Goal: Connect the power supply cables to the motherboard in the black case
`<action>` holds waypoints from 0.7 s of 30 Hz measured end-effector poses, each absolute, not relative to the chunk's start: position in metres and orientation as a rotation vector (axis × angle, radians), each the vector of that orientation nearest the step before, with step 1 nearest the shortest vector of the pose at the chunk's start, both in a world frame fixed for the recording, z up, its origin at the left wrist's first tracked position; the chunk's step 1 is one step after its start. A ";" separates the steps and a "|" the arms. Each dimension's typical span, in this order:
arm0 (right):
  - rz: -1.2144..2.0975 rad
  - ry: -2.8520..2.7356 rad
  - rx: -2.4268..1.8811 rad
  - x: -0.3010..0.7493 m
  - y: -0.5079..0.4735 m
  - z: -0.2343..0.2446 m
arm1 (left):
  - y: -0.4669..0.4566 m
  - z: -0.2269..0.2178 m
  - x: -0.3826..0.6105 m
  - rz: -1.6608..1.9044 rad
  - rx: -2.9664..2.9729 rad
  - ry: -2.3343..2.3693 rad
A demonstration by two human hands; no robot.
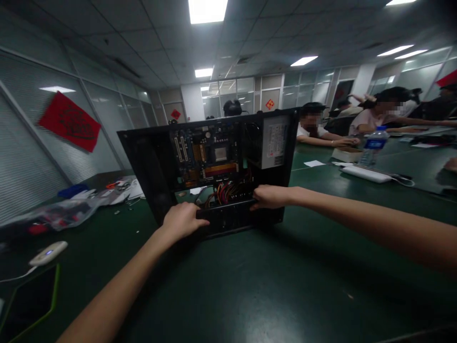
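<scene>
An opened black computer case (228, 220) stands tilted on the green table, its inside facing me. My left hand (183, 219) is wrapped over the near panel on its left part, thumb on the front face. Farther right, my right hand (269, 196) grips the same panel, fingers curled over its edge. Inside the case I see a motherboard (220, 153), a power supply (274, 143) with a white label at the upper right, and a bundle of coloured cables (224, 191) between my hands. The fingertips on the inner side are partly hidden.
Left on the table lie a plastic bag (67, 214), a white device (49, 253) with a cord and a green-edged tablet (30, 305). To the right are a water bottle (374, 145), a white power strip (366, 174) and a small box (346, 154). Several people sit beyond.
</scene>
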State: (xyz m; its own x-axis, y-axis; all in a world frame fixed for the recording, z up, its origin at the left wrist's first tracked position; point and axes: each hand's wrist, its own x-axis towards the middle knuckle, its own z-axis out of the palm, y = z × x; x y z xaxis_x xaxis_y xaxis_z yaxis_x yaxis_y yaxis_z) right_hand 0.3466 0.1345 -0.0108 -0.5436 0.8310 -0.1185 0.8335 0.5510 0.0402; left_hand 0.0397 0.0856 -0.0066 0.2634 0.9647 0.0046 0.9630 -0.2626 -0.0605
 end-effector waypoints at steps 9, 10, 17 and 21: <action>-0.251 2.614 1.326 0.389 0.144 -0.009 | 0.080 -0.019 0.072 -0.043 -2.510 -1.778; -0.276 2.604 1.347 0.399 0.145 -0.009 | 0.078 -0.019 0.082 -0.046 -2.529 -1.746; -0.388 2.607 1.591 0.473 0.152 -0.015 | 0.070 -0.016 0.166 -0.067 -2.695 -1.550; -0.419 2.590 1.671 0.504 0.152 -0.018 | 0.071 -0.017 0.211 -0.057 -2.761 -1.491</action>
